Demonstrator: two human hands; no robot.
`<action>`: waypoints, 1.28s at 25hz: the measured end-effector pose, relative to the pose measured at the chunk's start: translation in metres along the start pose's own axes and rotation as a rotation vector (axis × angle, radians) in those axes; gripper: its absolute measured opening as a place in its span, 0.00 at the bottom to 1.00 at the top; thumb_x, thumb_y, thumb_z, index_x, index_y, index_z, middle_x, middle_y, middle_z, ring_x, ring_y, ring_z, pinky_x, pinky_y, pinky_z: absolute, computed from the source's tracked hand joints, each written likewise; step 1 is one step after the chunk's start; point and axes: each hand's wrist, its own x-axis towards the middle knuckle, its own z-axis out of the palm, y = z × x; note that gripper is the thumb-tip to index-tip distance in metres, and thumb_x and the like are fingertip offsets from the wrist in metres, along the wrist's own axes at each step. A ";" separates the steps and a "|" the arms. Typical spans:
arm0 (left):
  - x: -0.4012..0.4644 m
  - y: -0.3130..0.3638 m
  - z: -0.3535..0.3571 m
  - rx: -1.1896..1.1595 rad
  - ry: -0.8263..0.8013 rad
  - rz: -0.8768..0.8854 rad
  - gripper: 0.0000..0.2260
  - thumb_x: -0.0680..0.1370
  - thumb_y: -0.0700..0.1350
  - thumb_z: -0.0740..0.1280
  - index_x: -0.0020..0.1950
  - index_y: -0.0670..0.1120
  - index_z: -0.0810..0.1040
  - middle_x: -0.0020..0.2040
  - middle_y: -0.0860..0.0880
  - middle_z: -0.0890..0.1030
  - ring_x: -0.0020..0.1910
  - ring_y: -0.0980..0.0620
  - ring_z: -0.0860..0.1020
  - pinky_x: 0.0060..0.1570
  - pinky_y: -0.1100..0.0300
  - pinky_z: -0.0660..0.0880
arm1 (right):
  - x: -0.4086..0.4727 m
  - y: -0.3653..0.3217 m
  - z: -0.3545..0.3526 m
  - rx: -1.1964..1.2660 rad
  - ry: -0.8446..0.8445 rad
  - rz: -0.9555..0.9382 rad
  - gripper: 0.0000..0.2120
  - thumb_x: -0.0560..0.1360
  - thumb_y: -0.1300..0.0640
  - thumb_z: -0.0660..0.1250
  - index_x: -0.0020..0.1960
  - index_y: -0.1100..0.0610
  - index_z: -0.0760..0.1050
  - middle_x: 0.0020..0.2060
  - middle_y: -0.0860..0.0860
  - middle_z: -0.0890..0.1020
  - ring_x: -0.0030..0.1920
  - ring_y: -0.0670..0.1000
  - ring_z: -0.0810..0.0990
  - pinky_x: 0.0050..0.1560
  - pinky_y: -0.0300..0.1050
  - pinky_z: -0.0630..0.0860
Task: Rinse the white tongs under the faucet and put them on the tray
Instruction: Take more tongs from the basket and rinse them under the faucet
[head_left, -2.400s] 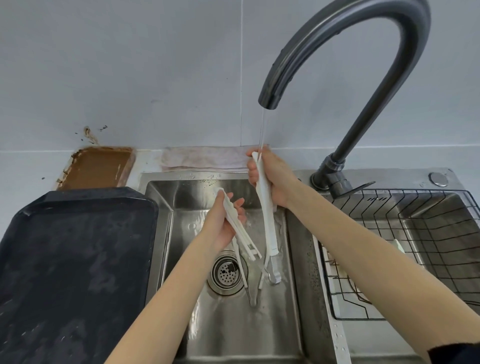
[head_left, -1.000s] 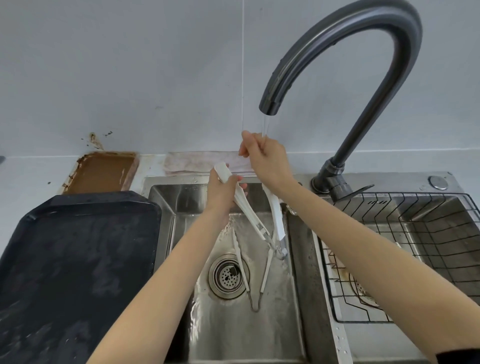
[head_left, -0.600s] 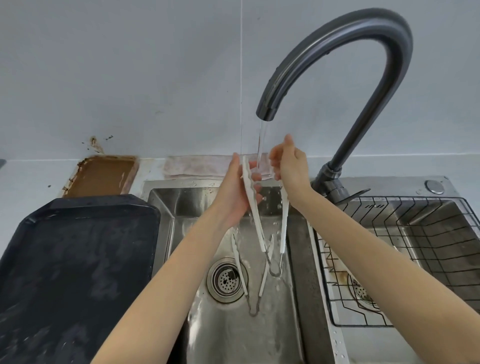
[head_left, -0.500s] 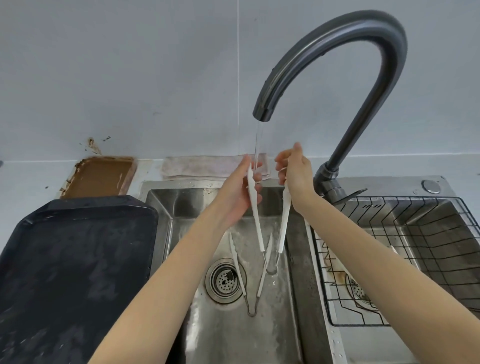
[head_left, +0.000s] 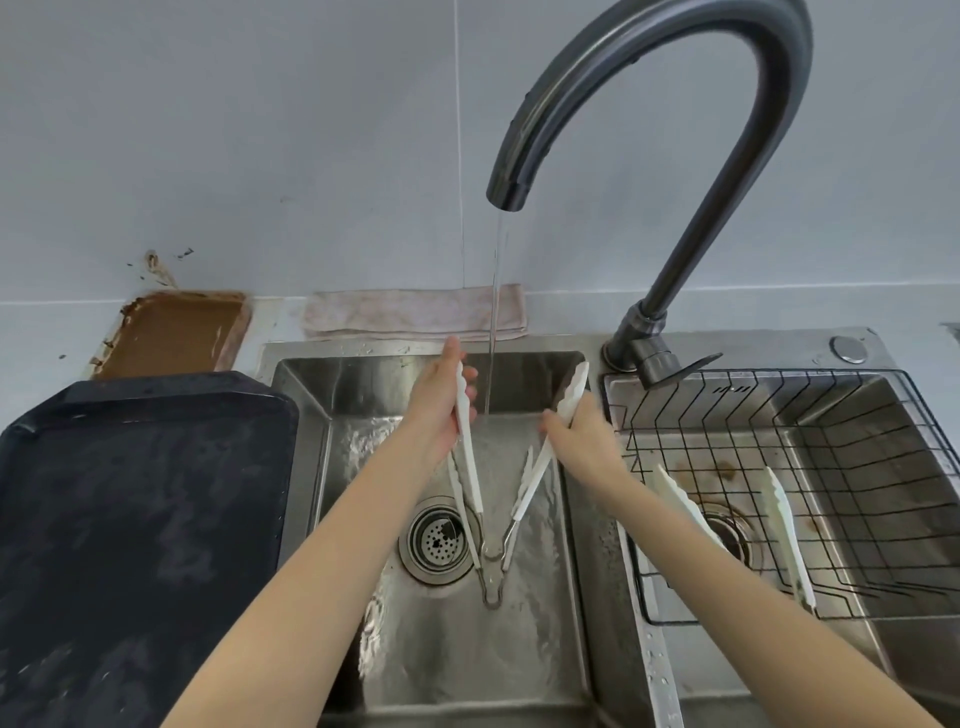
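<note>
White tongs (head_left: 470, 467) are spread in a V over the left sink basin, hinge end down near the drain. My left hand (head_left: 441, 410) grips the left arm of the tongs. My right hand (head_left: 579, 436) grips the right arm. A thin stream of water falls from the dark faucet (head_left: 654, 67) between the two arms, just right of my left hand. A second pair of tongs (head_left: 491, 582) seems to lie on the basin floor beneath the held pair. The black tray (head_left: 135, 519) lies on the counter at the left.
A black wire basket (head_left: 883, 415) fills the right basin, with another pair of white tongs (head_left: 784, 525) in it. The drain strainer (head_left: 439, 540) is left of the hinge. A folded cloth (head_left: 410, 312) and a brown dish (head_left: 176, 332) sit behind the sink.
Both hands have lowered into the basin and moved apart, spreading the tongs wider. The water now falls between the arms instead of onto the top ends.
</note>
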 end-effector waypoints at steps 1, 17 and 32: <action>0.003 -0.008 -0.007 0.000 0.028 -0.022 0.13 0.79 0.55 0.57 0.49 0.46 0.71 0.35 0.51 0.68 0.28 0.56 0.64 0.29 0.63 0.62 | 0.000 0.008 0.006 -0.040 -0.043 0.023 0.21 0.78 0.54 0.58 0.67 0.64 0.60 0.47 0.57 0.77 0.34 0.49 0.74 0.30 0.39 0.67; 0.022 -0.116 -0.077 0.107 0.181 -0.368 0.16 0.81 0.52 0.55 0.40 0.44 0.73 0.39 0.47 0.76 0.42 0.51 0.74 0.56 0.52 0.72 | 0.025 0.104 0.074 -0.145 -0.342 0.385 0.23 0.80 0.49 0.51 0.66 0.65 0.64 0.48 0.59 0.74 0.55 0.63 0.78 0.55 0.55 0.77; 0.039 -0.130 -0.071 0.202 0.204 -0.323 0.13 0.81 0.43 0.56 0.38 0.49 0.73 0.41 0.50 0.77 0.39 0.57 0.74 0.42 0.66 0.71 | 0.041 0.120 0.090 -0.155 -0.167 0.449 0.18 0.77 0.51 0.61 0.60 0.63 0.70 0.58 0.62 0.77 0.57 0.62 0.78 0.59 0.57 0.77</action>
